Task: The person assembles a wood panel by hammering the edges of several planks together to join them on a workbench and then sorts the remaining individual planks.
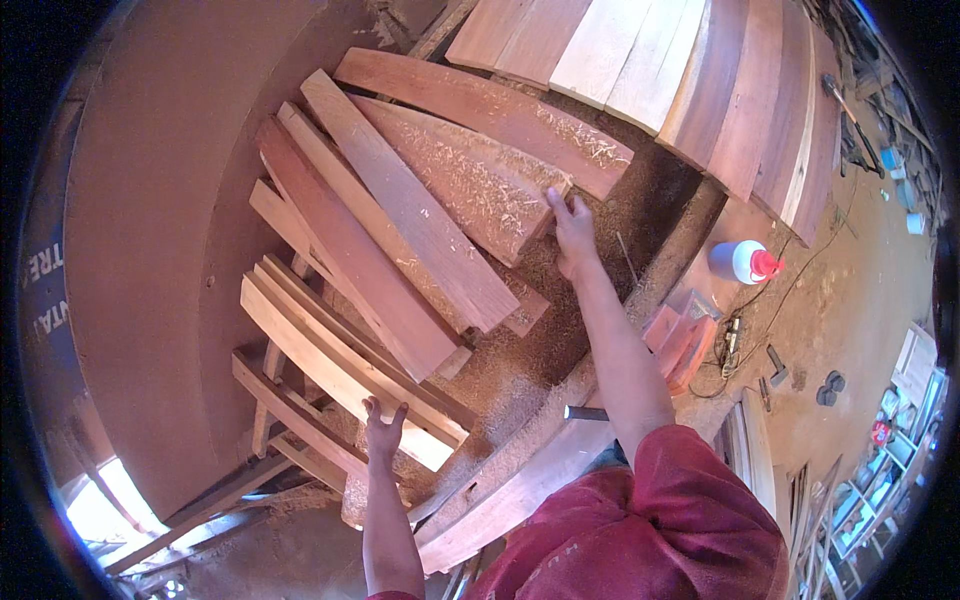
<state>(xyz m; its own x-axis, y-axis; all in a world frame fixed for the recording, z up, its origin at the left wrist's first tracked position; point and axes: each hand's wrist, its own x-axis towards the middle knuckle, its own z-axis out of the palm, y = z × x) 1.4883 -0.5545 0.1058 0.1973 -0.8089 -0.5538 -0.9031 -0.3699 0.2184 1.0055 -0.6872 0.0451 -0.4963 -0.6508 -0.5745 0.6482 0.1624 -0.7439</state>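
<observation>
My right hand [573,230] grips the near end corner of a wide reddish plank [460,180] strewn with curled wood shavings. Beyond that plank lies another reddish plank [480,110], with shavings at its right end. To the left, my left hand [384,430] has its fingers and thumb apart, at the near edge of a pale, curved plank [330,360]. Between my hands several narrower planks lie side by side, among them a long brown plank [410,200] and a dark reddish plank [350,250].
Joined boards [620,60] lie at the far right. A white bottle with a red cap [745,262] and a clear-and-orange box [685,335] stand right of my right arm. Beyond them are a hammer [776,366] and cables on the floor. Sawdust [510,385] covers the work surface.
</observation>
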